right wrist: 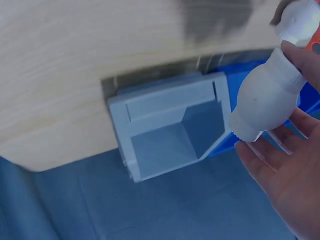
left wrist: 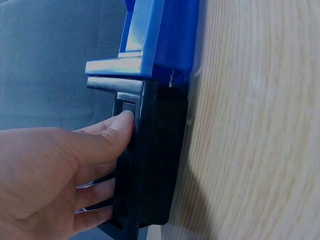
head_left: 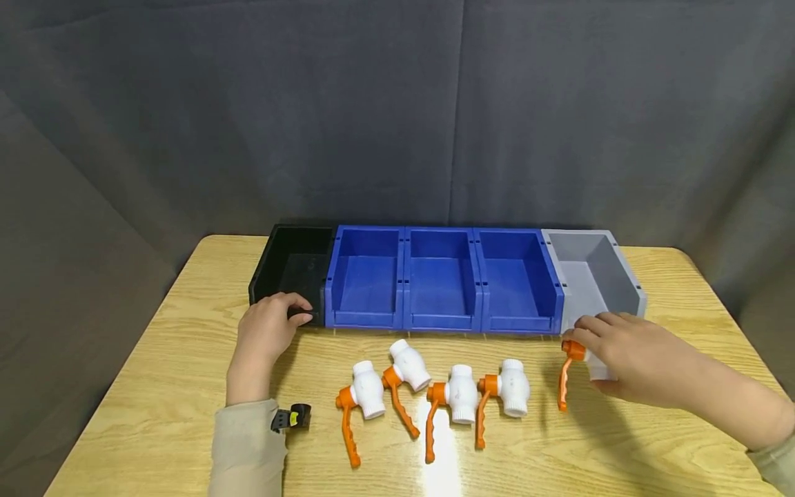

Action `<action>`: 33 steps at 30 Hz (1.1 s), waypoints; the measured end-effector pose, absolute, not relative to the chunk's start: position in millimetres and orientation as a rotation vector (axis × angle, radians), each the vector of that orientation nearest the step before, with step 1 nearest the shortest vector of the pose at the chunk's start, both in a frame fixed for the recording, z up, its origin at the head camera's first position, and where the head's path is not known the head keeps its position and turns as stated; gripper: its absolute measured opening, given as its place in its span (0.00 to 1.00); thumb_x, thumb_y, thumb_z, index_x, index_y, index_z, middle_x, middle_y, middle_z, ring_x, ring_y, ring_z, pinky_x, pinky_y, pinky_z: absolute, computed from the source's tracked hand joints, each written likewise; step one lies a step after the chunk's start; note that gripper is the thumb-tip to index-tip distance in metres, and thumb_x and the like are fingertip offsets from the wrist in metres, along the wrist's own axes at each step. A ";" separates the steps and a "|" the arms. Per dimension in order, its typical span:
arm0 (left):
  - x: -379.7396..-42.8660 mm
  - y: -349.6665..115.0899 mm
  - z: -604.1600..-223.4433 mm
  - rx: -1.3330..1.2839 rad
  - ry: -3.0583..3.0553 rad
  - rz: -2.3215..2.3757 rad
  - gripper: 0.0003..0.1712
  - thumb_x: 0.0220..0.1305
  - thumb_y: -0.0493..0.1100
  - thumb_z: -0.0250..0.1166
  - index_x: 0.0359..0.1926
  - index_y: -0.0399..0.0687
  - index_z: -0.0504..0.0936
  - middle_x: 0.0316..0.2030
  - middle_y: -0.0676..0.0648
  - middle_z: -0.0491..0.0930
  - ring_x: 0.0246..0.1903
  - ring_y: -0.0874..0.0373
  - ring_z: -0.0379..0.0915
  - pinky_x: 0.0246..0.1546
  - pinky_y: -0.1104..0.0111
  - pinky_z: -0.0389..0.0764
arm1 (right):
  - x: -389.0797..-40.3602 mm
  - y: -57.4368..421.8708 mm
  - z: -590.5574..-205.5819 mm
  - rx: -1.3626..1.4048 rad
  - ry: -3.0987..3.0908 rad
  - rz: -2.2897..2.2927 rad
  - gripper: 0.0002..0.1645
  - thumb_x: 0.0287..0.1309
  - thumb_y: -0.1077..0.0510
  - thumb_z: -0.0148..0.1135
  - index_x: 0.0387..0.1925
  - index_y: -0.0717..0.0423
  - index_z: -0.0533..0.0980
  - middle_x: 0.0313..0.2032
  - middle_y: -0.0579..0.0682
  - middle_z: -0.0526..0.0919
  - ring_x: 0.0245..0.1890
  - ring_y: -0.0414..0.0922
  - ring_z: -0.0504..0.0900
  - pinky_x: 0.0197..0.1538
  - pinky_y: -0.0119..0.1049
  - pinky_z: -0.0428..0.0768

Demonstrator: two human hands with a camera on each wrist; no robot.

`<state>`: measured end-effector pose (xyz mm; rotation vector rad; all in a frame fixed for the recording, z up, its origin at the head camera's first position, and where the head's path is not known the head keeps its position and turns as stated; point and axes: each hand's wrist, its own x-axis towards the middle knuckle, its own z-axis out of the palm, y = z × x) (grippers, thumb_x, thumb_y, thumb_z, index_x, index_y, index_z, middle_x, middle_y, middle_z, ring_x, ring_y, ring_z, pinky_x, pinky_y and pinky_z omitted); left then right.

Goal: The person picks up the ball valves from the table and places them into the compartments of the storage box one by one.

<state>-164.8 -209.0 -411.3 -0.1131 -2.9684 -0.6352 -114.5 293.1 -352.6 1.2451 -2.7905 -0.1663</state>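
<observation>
My left hand [head_left: 267, 331] grips the front rim of the black bin [left wrist: 157, 160], its thumb on the outer face and its fingers inside the bin. My right hand [head_left: 642, 359] holds a white ball valve [right wrist: 267, 97] with an orange lever [head_left: 563, 386] in front of the grey bin [head_left: 627, 269]. The lever hangs downward, and the hand covers much of the white body in the head view. In the right wrist view, the thumb and fingers sit at the valve's two ends. Several similar ball valves [head_left: 462, 395] lie on the wooden table between the hands.
Three blue bins [head_left: 442, 322] stand in a row between the black and grey bins near the table's back. Grey cloth [head_left: 373, 124] hangs behind the wooden table [head_left: 161, 386]. A small black strap piece [head_left: 301, 415] shows at the left sleeve.
</observation>
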 end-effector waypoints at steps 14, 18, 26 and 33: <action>-164.1 -207.3 -413.5 -0.117 -2.986 -0.628 0.07 0.63 0.42 0.69 0.42 0.47 0.86 0.46 0.39 0.84 0.47 0.37 0.78 0.47 0.46 0.76 | -133.7 310.4 -342.7 1.165 -2.827 -0.270 0.38 0.26 0.52 0.86 0.44 0.58 0.79 0.38 0.48 0.78 0.35 0.48 0.79 0.40 0.47 0.83; -163.3 -207.3 -414.6 -0.118 -2.987 -0.635 0.07 0.64 0.42 0.69 0.42 0.47 0.86 0.46 0.38 0.83 0.47 0.37 0.78 0.47 0.46 0.76 | -140.6 314.4 -341.1 1.133 -2.878 -0.276 0.37 0.28 0.52 0.86 0.44 0.58 0.79 0.35 0.45 0.75 0.32 0.45 0.77 0.38 0.45 0.83; -163.1 -211.9 -411.2 -0.136 -2.958 -0.612 0.08 0.62 0.42 0.70 0.42 0.47 0.87 0.45 0.38 0.84 0.44 0.37 0.79 0.43 0.46 0.77 | -161.8 317.6 -337.2 1.120 -2.894 -0.268 0.34 0.28 0.57 0.85 0.43 0.58 0.78 0.33 0.44 0.74 0.33 0.46 0.77 0.41 0.48 0.82; -164.5 -208.9 -409.8 -0.139 -2.976 -0.622 0.08 0.63 0.43 0.70 0.43 0.48 0.86 0.46 0.38 0.84 0.45 0.37 0.79 0.44 0.46 0.76 | -175.5 319.6 -335.0 1.072 -2.960 -0.307 0.34 0.29 0.58 0.84 0.44 0.59 0.78 0.35 0.46 0.76 0.35 0.48 0.77 0.42 0.51 0.82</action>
